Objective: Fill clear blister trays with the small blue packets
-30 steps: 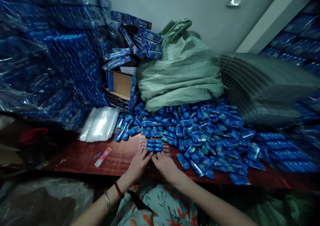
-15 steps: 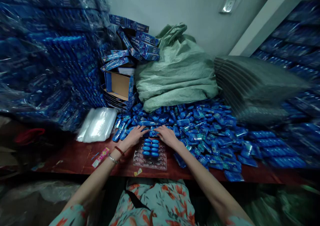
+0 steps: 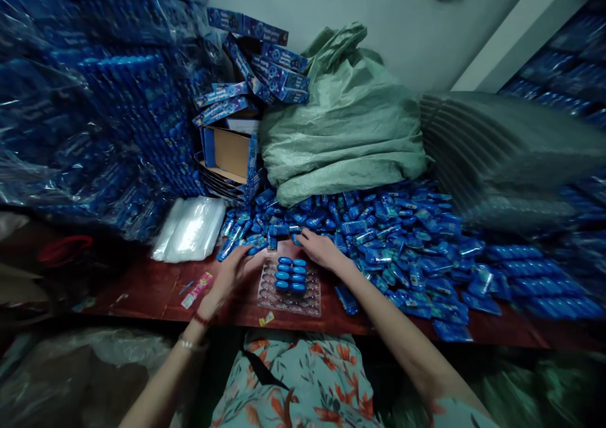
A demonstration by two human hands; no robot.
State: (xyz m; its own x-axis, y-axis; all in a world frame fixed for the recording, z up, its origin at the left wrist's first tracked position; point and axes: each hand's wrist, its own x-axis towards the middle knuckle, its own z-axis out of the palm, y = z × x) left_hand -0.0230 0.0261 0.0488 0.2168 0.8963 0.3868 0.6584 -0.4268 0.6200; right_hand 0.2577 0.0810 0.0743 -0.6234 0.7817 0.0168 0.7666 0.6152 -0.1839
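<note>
Clear plastic makes up the tray (image 3: 310,303) I see through the head camera, lying flat on the red-brown worktop (image 3: 146,289) with blue oval pieces (image 3: 298,278) standing in paired rows along its middle. It sits between the two forearms and nearer the person's body than the fingers, which reach past its far edge. On my left, the left hand (image 3: 231,269) is blurred, its fingers just beside the near edge of the heap of blue packets (image 3: 392,251); I cannot tell whether they grasp one. Fingers of the right hand (image 3: 322,251) curl down at a small blue packet (image 3: 297,239) just beyond the tray, and I cannot tell whether they pinch it or merely touch it. Neither hand covers the oval pieces. Beyond the heap slumps a green sack (image 3: 345,137).
</note>
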